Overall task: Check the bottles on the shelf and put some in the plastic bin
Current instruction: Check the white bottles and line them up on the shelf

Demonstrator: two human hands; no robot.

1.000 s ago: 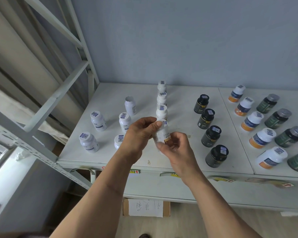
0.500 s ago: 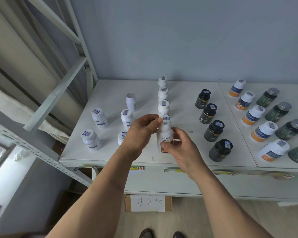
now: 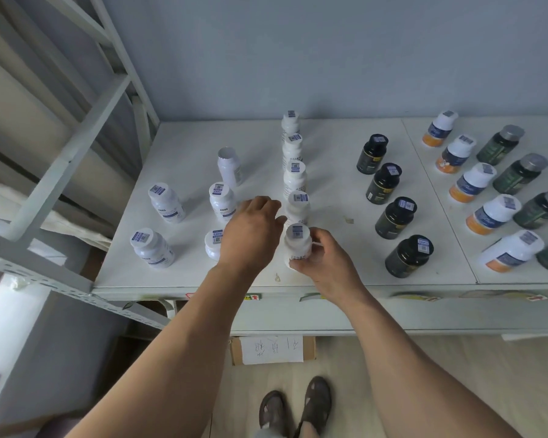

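Bottles stand in columns on the white shelf. Right hand grips the nearest white bottle of the centre column, fingers and thumb curled round its lower body; the bottle is upright at the near end of that column, close to the shelf's front edge, and whether its base touches the shelf cannot be told. Left hand is just left of it, fingers loosely extended and holding nothing, reaching toward the gap between the centre column and the left group; it partly covers a short white bottle. Centre column continues away from the held bottle with four more white bottles, each with a barcode sticker on the cap. Left group: five white bottles with blue labels, one without a cap sticker. Right of centre: four black bottles in a column. Farther right: white bottles with orange-and-blue labels, then dark green bottles with grey caps at the edge. Cardboard box with a handwritten paper sits below the shelf; sandalled feet on the floor.
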